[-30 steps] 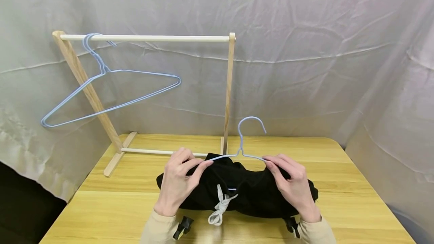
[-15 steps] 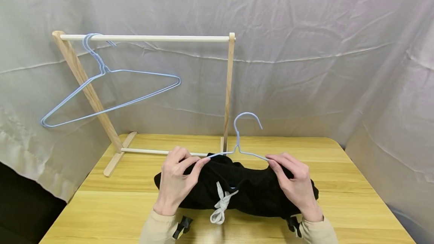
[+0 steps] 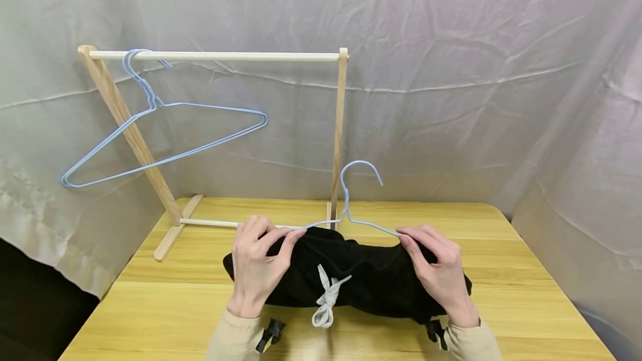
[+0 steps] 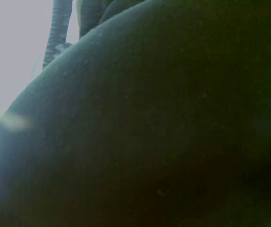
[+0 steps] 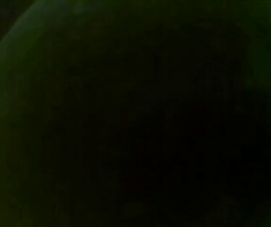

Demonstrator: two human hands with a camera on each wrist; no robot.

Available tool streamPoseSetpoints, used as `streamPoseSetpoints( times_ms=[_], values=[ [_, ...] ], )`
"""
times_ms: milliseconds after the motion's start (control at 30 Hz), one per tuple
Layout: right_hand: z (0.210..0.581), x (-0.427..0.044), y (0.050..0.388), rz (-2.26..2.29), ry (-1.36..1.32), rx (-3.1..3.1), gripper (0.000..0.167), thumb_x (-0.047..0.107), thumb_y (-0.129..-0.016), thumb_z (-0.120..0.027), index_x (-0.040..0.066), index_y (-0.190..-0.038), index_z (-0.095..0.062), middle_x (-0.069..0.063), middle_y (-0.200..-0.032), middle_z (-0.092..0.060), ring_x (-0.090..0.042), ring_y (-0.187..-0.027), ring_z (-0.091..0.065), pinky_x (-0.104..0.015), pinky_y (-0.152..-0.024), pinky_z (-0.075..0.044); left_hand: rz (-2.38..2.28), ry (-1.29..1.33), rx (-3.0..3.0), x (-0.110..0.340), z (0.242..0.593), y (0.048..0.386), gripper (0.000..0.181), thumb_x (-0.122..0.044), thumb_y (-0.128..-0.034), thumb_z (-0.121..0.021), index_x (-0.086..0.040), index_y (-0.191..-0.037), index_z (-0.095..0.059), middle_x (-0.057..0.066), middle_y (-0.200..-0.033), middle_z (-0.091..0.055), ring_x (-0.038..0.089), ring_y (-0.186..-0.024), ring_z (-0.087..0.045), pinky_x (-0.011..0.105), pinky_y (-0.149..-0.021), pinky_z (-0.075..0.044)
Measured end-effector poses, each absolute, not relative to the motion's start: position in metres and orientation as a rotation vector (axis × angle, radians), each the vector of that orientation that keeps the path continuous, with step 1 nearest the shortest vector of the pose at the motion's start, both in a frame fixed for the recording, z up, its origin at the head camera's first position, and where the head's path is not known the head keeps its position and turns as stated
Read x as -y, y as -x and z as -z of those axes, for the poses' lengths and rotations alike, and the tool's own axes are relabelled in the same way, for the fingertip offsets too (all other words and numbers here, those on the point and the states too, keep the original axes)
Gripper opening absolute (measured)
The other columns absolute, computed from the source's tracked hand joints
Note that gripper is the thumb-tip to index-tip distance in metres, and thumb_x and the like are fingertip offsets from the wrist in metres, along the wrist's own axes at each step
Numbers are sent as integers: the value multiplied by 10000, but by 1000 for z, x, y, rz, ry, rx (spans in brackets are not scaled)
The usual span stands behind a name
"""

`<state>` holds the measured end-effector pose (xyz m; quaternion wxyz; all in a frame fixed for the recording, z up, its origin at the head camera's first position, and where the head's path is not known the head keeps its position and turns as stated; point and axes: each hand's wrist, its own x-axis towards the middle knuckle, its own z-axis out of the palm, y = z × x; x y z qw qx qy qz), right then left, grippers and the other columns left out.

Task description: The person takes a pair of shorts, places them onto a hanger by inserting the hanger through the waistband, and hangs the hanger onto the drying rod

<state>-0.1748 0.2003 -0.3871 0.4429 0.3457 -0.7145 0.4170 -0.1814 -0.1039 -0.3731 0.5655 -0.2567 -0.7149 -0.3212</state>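
Observation:
A light-blue wire hanger (image 3: 346, 202) stands hook up in front of me, its hook bending to the right. My left hand (image 3: 258, 266) pinches its left shoulder between thumb and fingers, and my right hand (image 3: 440, 272) pinches the right shoulder the same way. A black garment (image 3: 376, 280) with a pale grey drawstring bow (image 3: 327, 301) hangs bunched below the hanger between my hands. The hanger's lower part is hidden in the cloth. Dark cloth (image 4: 154, 118) fills most of the left wrist view; the right wrist view is almost wholly dark.
A wooden rack (image 3: 215, 57) stands at the back left of the wooden table (image 3: 511, 305). Matching blue hangers (image 3: 165, 161) hang from the left end of its rail. Behind everything is a grey curtain (image 3: 451, 99).
The hanger has risen slightly and shifted left, its hook moving with it. My left hand has slid a little left, my right hand a little right. The blue bit near the bow is now covered.

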Motion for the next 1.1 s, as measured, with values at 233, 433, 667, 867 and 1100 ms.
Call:
streamPoseSetpoints(
  times_ms=[233, 433, 667, 867, 1100],
  values=[
    [386, -200, 174, -1043, -842, 1734, 102, -20, -912, -690, -65, -985, -744, -118, -811, -695, -34, -780, -628, -119, -746, -469, 742, 546, 1643, 103, 374, 182, 404, -415, -911, -735, -97, -661, -754, 6, -624, -502, 177, -621, -466, 323, -679, -328],
    [385, -199, 174, -1048, -818, 1721, 96, -17, -905, -699, -66, -974, -745, -128, -807, -692, -29, -797, -632, -110, -772, -469, 734, 515, 1629, 102, 374, 182, 422, -426, -904, -739, -87, -652, -747, 9, -615, -520, 184, -616, -471, 331, -680, -325],
    [385, -197, 173, -1034, -803, 1714, 96, 1, -906, -706, -60, -967, -748, -140, -802, -693, -31, -799, -639, -106, -782, -473, 713, 523, 1650, 104, 375, 182, 426, -411, -923, -721, -69, -672, -755, 12, -562, -573, 197, -616, -493, 347, -700, -331],
    [386, -196, 173, -1032, -788, 1714, 91, -5, -900, -707, -56, -963, -749, -144, -800, -692, -32, -804, -642, -105, -790, -475, 717, 538, 1688, 105, 375, 181, 434, -429, -934, -701, -79, -682, -755, 3, -588, -556, 195, -630, -497, 352, -718, -332],
    [386, -192, 172, -1023, -769, 1716, 87, 16, -900, -716, -40, -954, -755, -135, -797, -695, -26, -811, -646, -104, -798, -476, 646, 579, 1809, 106, 374, 180, 373, -369, -1003, -610, -103, -770, -728, 30, -791, -638, 239, -803, -584, 419, -846, -378]
  ],
)
